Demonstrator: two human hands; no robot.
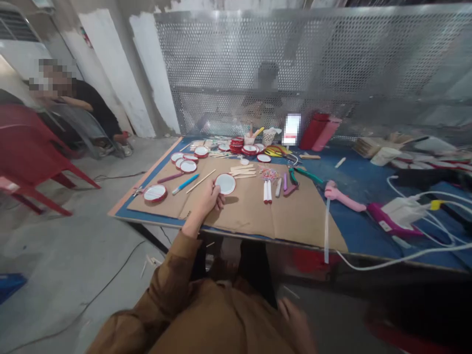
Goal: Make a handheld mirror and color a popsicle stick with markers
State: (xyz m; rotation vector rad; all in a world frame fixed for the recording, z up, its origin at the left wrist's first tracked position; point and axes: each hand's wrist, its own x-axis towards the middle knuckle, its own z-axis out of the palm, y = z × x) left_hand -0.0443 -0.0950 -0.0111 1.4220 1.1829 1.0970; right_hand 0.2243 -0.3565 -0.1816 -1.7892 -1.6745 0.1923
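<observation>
My left hand (212, 200) is closed on the edge of a red-rimmed white disc (225, 184), holding it over the cardboard sheet (239, 223). Below the table edge, beside my lap, my right hand (294, 319) is smeared by motion and its fingers do not show clearly. Left of the held disc lie a thin wooden stick (201, 181), a blue pen-like tool (186, 184) and another red-rimmed disc (155, 193). Flat wooden sticks (242, 171) are just behind it. To its right are two white tubes with red ends (267, 191) and green-handled pliers (292, 176).
More discs (188, 166) lie at the back left, with a stack (236, 144) behind. A pink glue gun (344, 197), a purple power strip (394, 221) and white cables occupy the right. A perforated metal panel (221, 64) stands behind. Another person (94, 105) sits at left.
</observation>
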